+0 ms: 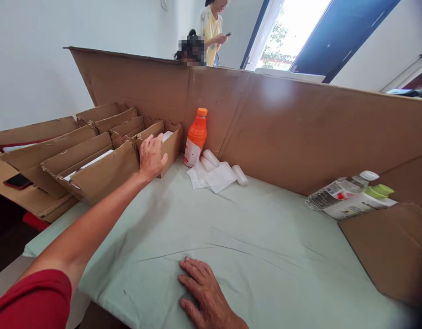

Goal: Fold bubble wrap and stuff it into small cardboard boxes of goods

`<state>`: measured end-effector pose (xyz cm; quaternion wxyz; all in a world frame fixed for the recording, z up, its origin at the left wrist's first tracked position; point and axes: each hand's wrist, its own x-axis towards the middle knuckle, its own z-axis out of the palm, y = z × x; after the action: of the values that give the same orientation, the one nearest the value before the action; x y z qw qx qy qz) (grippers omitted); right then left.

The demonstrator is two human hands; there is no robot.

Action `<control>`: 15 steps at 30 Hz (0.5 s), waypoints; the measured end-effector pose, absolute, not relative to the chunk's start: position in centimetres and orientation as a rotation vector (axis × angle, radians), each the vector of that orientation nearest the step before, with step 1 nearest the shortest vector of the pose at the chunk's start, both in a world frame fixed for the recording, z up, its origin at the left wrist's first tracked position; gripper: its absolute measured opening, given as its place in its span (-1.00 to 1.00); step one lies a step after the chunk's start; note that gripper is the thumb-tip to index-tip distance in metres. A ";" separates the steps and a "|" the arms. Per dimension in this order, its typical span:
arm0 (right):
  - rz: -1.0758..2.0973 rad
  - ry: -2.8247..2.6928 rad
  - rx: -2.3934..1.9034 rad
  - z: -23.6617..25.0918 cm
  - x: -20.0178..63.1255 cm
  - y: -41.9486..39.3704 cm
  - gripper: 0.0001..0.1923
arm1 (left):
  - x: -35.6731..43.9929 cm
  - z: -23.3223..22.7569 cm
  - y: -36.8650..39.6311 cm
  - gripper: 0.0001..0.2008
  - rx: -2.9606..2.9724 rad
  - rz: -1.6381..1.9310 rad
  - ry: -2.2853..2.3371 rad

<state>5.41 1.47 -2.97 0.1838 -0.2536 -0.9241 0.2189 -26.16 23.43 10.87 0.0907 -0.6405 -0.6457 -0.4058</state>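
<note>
My left hand (151, 157) reaches out to a small open cardboard box (172, 146) at the back left. Its fingers are apart and lie over the near side of the box, with a white item (166, 136) just visible inside. Whether the fingertips touch anything within is hidden. Palm down, my right hand (206, 292) rests on the pale green cloth (266, 256) at the front, fingers spread and holding nothing. Beside the box stands an orange bottle (196, 137), with several pieces of bubble wrap (222, 177) in front of it.
More open cardboard boxes (104, 171) line the left, with a dark phone (18, 181) near them. A tall cardboard panel (282, 132) closes the back. On the right lie a clear bottle (341, 189), a green-capped white container (360, 206) and a cardboard flap (392, 251). Two people are beyond the panel.
</note>
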 end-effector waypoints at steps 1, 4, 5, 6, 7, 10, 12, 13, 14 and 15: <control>0.606 -2.595 -0.712 -3.3 5.6 1.6 -0.51 | -26.4 11.2 24.6 -0.34 -1.907 -1.163 -1.956; 0.602 -2.582 -0.711 -3.6 5.8 1.6 -0.52 | -26.7 11.8 26.8 -0.40 -1.933 -1.079 -2.039; 0.605 -2.568 -0.715 -3.6 5.8 1.5 -0.54 | -26.7 11.9 27.1 -0.42 -1.939 -1.071 -2.047; 0.606 -2.542 -0.723 -3.5 5.7 1.3 -0.55 | -26.6 12.0 27.0 -0.42 -1.944 -1.067 -2.049; 0.602 -2.506 -0.731 -3.4 5.6 1.3 -0.55 | -26.4 12.1 26.6 -0.43 -1.953 -1.061 -2.047; 0.540 -2.346 -0.728 -3.1 5.6 1.3 -0.56 | -25.6 12.3 23.4 -0.41 -1.992 -1.054 -2.003; 0.465 -2.232 -0.745 -3.1 6.0 1.7 -0.55 | -25.0 12.0 19.6 -0.39 -2.035 -1.072 -1.938; 0.429 -2.179 -0.770 -3.1 6.3 1.9 -0.56 | -24.7 11.8 17.3 -0.39 -2.068 -1.099 -1.887; 0.398 -2.128 -0.810 -3.0 6.6 2.3 -0.56 | -24.5 11.5 14.8 -0.40 -2.099 -1.132 -1.839; 0.378 -2.080 -0.858 -3.0 7.1 2.6 -0.57 | -24.4 11.1 12.2 -0.43 -2.132 -1.171 -1.788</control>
<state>7.07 2.57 -3.02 0.4169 -0.3417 -0.8287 0.1506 -24.44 12.23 11.08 0.0613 -0.7050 -0.5910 -0.3871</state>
